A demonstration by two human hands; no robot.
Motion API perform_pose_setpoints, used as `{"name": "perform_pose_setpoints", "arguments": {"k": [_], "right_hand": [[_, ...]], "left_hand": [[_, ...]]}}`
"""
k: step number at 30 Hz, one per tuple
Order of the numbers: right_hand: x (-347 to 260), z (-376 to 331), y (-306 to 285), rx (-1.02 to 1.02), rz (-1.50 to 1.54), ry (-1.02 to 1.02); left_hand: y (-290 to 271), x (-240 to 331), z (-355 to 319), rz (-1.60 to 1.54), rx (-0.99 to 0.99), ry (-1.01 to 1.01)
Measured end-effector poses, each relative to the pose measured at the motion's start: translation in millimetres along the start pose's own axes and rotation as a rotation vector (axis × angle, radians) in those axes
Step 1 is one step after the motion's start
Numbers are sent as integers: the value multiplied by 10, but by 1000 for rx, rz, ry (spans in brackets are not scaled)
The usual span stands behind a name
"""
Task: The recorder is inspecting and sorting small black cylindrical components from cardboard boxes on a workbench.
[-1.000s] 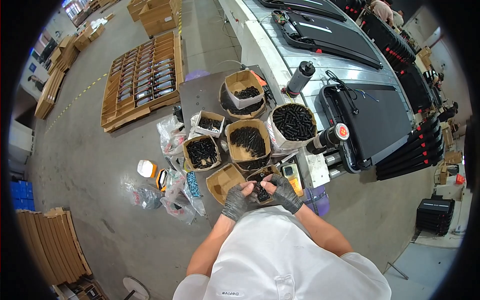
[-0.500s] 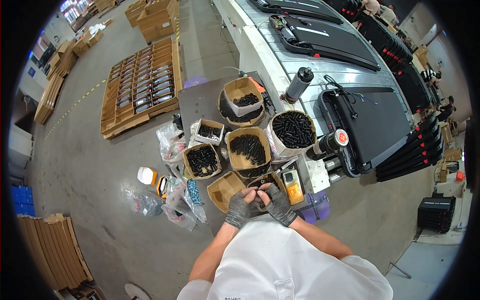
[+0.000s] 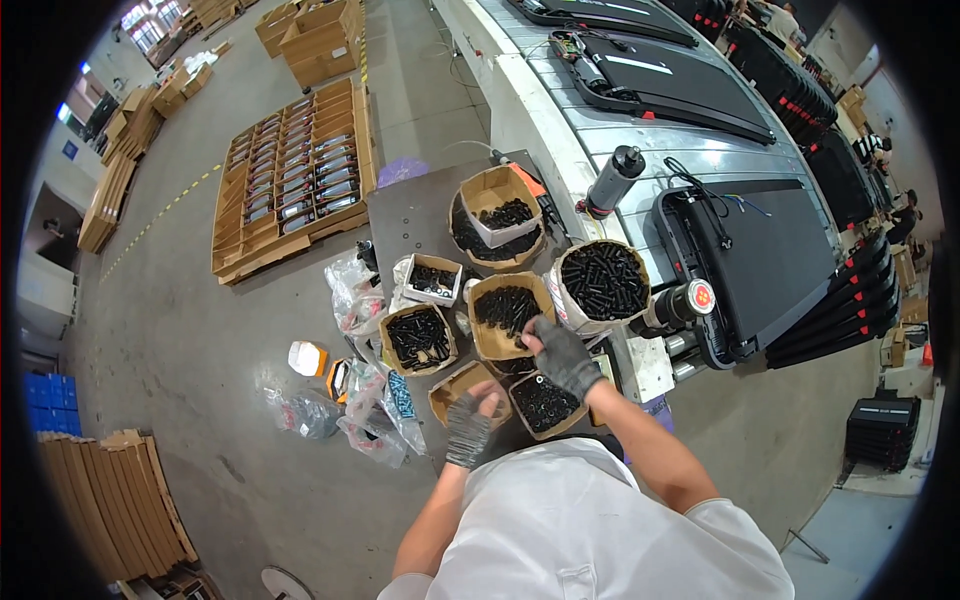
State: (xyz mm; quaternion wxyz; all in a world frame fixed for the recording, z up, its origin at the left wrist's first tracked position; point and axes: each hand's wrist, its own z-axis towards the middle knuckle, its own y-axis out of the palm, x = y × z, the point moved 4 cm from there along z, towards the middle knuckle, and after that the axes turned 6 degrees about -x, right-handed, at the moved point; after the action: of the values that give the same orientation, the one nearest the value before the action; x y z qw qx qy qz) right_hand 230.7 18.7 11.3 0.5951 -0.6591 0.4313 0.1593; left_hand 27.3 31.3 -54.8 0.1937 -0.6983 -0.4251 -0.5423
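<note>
Slim black screws (image 3: 508,304) in brown cardboard box (image 3: 492,343) | grey-gloved right hand (image 3: 562,358) at near edge | grey-gloved left hand (image 3: 473,418) apart, at brown carton (image 3: 455,386) | cannot tell grips

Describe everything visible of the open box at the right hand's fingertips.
The box looks like brown cardboard, open-topped and upright. Dark, screw-like parts heap toward its far side, leaving bare cardboard nearer the person. More dark parts show below its near edge. It stands left of a fuller carton. The right hand, gloved, reaches over its near right rim; contact is unclear.
</note>
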Motion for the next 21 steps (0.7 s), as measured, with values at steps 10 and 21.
{"name": "perform_pose_setpoints", "arguments": {"k": [10,21], "right_hand": [[384,697,472,-307,-225,61],[303,718,465,-247,-455,189]], "left_hand": [[-554,-202,-153,-12,156,-79],[-741,-453,-32,33,155,-38]]}}
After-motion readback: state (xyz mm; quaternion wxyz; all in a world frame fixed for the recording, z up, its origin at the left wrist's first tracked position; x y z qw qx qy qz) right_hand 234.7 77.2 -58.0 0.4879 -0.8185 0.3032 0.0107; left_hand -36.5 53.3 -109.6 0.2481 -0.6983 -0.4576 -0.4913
